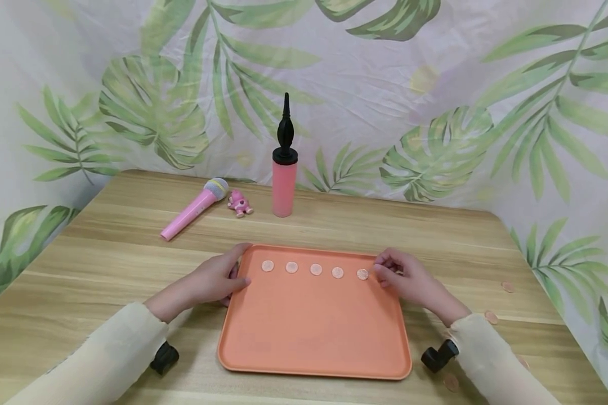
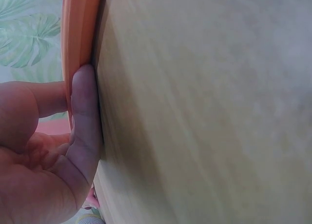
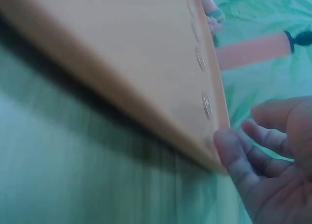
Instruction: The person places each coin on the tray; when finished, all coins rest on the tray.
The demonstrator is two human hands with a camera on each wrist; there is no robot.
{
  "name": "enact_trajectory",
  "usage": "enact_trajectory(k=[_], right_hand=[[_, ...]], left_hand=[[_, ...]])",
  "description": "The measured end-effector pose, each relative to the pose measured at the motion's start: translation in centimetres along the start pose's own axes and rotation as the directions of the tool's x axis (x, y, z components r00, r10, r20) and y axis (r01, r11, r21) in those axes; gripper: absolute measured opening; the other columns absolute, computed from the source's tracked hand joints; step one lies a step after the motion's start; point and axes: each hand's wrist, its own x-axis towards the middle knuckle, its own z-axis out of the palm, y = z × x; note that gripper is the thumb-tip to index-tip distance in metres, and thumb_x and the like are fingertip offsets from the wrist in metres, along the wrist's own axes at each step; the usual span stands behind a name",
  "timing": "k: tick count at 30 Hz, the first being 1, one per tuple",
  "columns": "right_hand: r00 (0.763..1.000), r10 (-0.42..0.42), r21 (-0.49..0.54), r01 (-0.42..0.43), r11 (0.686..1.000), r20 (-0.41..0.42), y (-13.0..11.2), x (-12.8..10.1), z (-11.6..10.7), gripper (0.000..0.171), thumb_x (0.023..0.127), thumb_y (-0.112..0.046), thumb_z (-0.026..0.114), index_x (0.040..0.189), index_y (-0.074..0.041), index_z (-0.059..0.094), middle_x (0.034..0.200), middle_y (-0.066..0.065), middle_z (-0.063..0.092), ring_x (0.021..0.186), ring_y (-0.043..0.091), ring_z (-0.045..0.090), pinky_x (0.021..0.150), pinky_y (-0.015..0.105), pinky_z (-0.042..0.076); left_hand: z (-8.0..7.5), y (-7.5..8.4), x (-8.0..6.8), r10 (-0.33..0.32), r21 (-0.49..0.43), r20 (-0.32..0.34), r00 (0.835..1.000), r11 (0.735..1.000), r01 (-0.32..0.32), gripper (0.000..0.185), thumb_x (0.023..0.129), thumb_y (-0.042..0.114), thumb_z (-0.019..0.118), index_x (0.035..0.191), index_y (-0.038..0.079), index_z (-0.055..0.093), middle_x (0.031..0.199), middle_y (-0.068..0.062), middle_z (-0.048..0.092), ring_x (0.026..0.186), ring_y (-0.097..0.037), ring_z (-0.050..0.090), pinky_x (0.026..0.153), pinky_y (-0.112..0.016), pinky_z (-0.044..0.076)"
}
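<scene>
A person's left hand [image 1: 210, 281] steadies the left rim of an orange tray [image 1: 314, 332] on the wooden worktop [image 1: 106, 247], while right-hand fingers [image 1: 385, 269], loosely curled, touch the fifth coin [image 1: 362, 274] of a row, more coins [image 1: 491, 316] still lying outside.

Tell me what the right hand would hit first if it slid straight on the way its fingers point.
Probably the rightmost coin: the right hand points left along the row in the orange tray, its fingertips right beside that coin. Whether they already touch is unclear.
</scene>
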Motion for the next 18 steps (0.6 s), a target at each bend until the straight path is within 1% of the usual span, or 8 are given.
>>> enact_trajectory(k=[2, 5, 10, 15, 18], right_hand=[[1.000, -0.011, 0.016, 0.011, 1.000, -0.027, 0.4, -0.5, -0.6, 0.017, 0.106, -0.013, 0.061, 0.107, 0.004, 0.063, 0.088, 0.015, 0.065, 0.076, 0.013, 0.064, 0.069, 0.025, 0.061], [0.998, -0.015, 0.005, 0.015, 1.000, -0.061, 0.9, -1.4, -1.7, 0.017, 0.107, -0.014, 0.060, 0.107, 0.003, 0.063, 0.087, 0.014, 0.065, 0.076, 0.015, 0.063, 0.069, 0.026, 0.058], [0.991, -0.010, -0.069, 0.001, 0.998, -0.135, 2.1, -3.3, -3.5, 0.015, 0.106, -0.011, 0.060, 0.109, 0.003, 0.063, 0.088, 0.010, 0.067, 0.076, 0.009, 0.063, 0.067, 0.023, 0.054], [0.975, 0.049, -0.139, -0.080, 0.987, -0.219, 3.7, -5.3, -5.4, 0.017, 0.105, -0.010, 0.061, 0.112, 0.005, 0.064, 0.092, 0.009, 0.070, 0.075, 0.002, 0.064, 0.068, 0.021, 0.056], [0.962, 0.087, -0.156, -0.131, 0.979, -0.260, 4.8, -6.3, -6.7, 0.019, 0.105, -0.008, 0.061, 0.113, 0.008, 0.063, 0.093, 0.008, 0.071, 0.073, -0.001, 0.064, 0.067, 0.020, 0.058]], left_hand=[[0.0, -0.1, 0.0, 0.000, -0.004, -0.001, 1.000, 1.000, 0.000, 0.071, 0.102, 0.008, 0.064, 0.162, 0.001, 0.026, 0.077, -0.008, 0.057, 0.055, -0.013, 0.061, 0.052, -0.031, 0.059], [0.0, -0.1, 0.0, 0.000, -0.007, -0.003, 1.000, 1.000, 0.000, 0.071, 0.102, 0.008, 0.064, 0.162, 0.001, 0.026, 0.077, -0.008, 0.057, 0.055, -0.013, 0.061, 0.052, -0.031, 0.059], [0.1, -0.2, 0.0, 0.003, 0.002, -0.009, 1.000, 1.000, -0.003, 0.071, 0.102, 0.008, 0.064, 0.162, 0.001, 0.026, 0.077, -0.008, 0.056, 0.055, -0.013, 0.060, 0.051, -0.031, 0.058], [0.1, -0.2, 0.0, 0.004, 0.015, -0.013, 1.000, 1.000, -0.004, 0.071, 0.101, 0.008, 0.065, 0.161, 0.001, 0.027, 0.077, -0.008, 0.056, 0.054, -0.013, 0.060, 0.051, -0.030, 0.057], [0.1, -0.2, 0.1, 0.004, 0.021, -0.013, 1.000, 1.000, -0.004, 0.071, 0.102, 0.008, 0.065, 0.161, 0.001, 0.027, 0.077, -0.008, 0.056, 0.054, -0.013, 0.060, 0.051, -0.030, 0.057]])
